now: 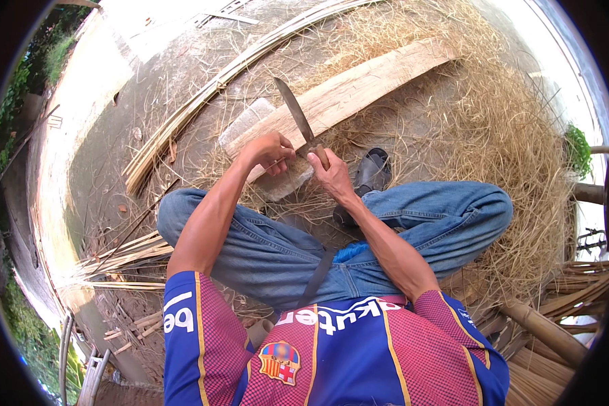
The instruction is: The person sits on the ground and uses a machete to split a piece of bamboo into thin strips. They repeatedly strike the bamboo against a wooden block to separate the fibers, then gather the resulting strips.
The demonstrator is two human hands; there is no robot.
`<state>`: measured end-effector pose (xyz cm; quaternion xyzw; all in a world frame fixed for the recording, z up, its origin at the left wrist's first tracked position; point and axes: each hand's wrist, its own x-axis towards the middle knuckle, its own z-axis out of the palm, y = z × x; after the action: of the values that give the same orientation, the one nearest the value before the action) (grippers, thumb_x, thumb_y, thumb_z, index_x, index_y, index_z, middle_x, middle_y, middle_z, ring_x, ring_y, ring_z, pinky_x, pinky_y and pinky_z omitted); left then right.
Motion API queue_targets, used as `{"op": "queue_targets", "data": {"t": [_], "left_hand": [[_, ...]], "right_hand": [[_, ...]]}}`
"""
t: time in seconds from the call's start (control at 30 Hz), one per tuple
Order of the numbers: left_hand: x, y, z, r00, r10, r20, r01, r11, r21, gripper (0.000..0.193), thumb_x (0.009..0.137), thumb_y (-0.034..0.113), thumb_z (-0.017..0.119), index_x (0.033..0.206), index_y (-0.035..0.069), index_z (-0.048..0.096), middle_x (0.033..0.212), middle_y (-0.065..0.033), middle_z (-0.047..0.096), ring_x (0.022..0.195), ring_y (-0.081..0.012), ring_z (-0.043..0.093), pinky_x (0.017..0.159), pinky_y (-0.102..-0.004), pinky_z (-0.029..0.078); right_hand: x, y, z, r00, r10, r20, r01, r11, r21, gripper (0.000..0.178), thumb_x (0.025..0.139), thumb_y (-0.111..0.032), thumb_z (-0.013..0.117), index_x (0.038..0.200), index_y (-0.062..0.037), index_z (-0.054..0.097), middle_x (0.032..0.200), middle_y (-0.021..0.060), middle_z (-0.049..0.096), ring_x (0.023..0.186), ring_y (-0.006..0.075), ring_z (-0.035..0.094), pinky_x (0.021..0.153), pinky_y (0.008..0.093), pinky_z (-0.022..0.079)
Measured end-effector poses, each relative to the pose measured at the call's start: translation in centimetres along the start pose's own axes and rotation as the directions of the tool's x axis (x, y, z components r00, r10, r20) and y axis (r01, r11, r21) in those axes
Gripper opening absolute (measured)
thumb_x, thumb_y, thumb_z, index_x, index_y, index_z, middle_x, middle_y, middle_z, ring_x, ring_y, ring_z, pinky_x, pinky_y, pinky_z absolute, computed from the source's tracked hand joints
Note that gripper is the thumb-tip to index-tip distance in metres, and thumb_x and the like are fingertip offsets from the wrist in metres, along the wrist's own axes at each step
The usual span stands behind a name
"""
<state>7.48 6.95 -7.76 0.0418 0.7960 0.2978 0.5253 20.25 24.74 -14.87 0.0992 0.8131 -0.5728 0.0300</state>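
Observation:
My right hand (pixel 332 174) is closed round the wooden handle of a large knife (pixel 295 108). Its dark, long blade points up and away to the left, over a broad pale wooden board (pixel 358 88). Close to the handle end of the blade is my left hand (pixel 271 153), its fingers curled in. What those fingers hold, if anything, is hidden. The board's near end lies between my hands and a pale stone-like block (pixel 247 120). Another greyish block (pixel 285 184) shows under my hands.
Long split strips (pixel 210 95) lie in a curved bundle at the far left. Thin shavings (pixel 501 135) are heaped on the right. More strips (pixel 132 260) lie by my left knee. A dark sandal (pixel 374 170) is on my foot, and a thick pole (pixel 545 331) lies at the near right.

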Motion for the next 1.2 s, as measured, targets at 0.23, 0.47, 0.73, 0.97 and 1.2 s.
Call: {"op": "queue_targets", "data": {"t": [0.23, 0.47, 0.73, 0.97, 1.2], "left_hand": [[0.1, 0.2, 0.6, 0.979, 0.076, 0.189, -0.072, 0.997, -0.027, 0.035, 0.100, 0.034, 0.062, 0.119, 0.005, 0.067, 0.080, -0.0076, 0.070, 0.068, -0.0163, 0.069, 0.061, -0.0307, 0.060], [0.4, -0.2, -0.2, 0.963, 0.070, 0.262, -0.073, 0.997, 0.000, 0.029, 0.101, 0.031, 0.060, 0.109, 0.004, 0.068, 0.084, -0.0075, 0.071, 0.070, -0.0167, 0.070, 0.065, -0.0319, 0.059], [0.2, -0.5, -1.6, 0.994, -0.048, 0.101, 0.045, 0.998, 0.036, 0.021, 0.100, 0.020, 0.054, 0.110, 0.005, 0.066, 0.091, -0.0074, 0.075, 0.068, -0.0130, 0.069, 0.067, -0.0320, 0.060], [-0.9, 0.3, -2.2, 0.989, -0.033, 0.145, 0.044, 0.996, -0.073, 0.022, 0.103, 0.026, 0.054, 0.110, 0.008, 0.065, 0.092, -0.0051, 0.075, 0.066, -0.0111, 0.064, 0.068, -0.0311, 0.058], [-0.5, -0.8, -1.7, 0.988, -0.146, 0.052, 0.140, 0.984, 0.108, 0.018, 0.098, 0.019, 0.058, 0.106, 0.005, 0.068, 0.087, -0.0076, 0.076, 0.065, -0.0144, 0.068, 0.065, -0.0340, 0.061]], "right_hand": [[0.1, -0.4, 0.5, 0.975, 0.190, 0.111, -0.218, 0.757, 0.616, 0.028, 0.092, -0.028, 0.073, 0.098, -0.0037, 0.061, 0.067, 0.0005, 0.056, 0.052, 0.0077, 0.052, 0.046, 0.0256, 0.044], [1.6, 0.9, -0.5, 0.959, 0.280, -0.050, -0.153, 0.654, 0.741, 0.025, 0.092, -0.024, 0.073, 0.100, -0.0038, 0.060, 0.067, 0.0002, 0.055, 0.050, 0.0077, 0.051, 0.045, 0.0243, 0.044], [2.3, 2.5, -1.8, 0.985, 0.109, -0.136, -0.099, 0.992, 0.075, 0.039, 0.095, -0.039, 0.065, 0.098, -0.0005, 0.060, 0.068, 0.0146, 0.062, 0.061, 0.0277, 0.064, 0.058, 0.0434, 0.048], [0.4, -0.1, -1.0, 0.992, -0.019, -0.128, 0.013, 0.999, -0.049, 0.039, 0.100, -0.039, 0.058, 0.095, -0.0009, 0.056, 0.073, 0.0237, 0.063, 0.070, 0.0437, 0.065, 0.063, 0.0494, 0.048], [0.2, -1.9, -2.0, 0.976, -0.120, -0.179, 0.101, 0.988, -0.114, 0.035, 0.101, -0.037, 0.057, 0.096, -0.0025, 0.054, 0.072, 0.0217, 0.062, 0.066, 0.0421, 0.063, 0.061, 0.0490, 0.047]]}}
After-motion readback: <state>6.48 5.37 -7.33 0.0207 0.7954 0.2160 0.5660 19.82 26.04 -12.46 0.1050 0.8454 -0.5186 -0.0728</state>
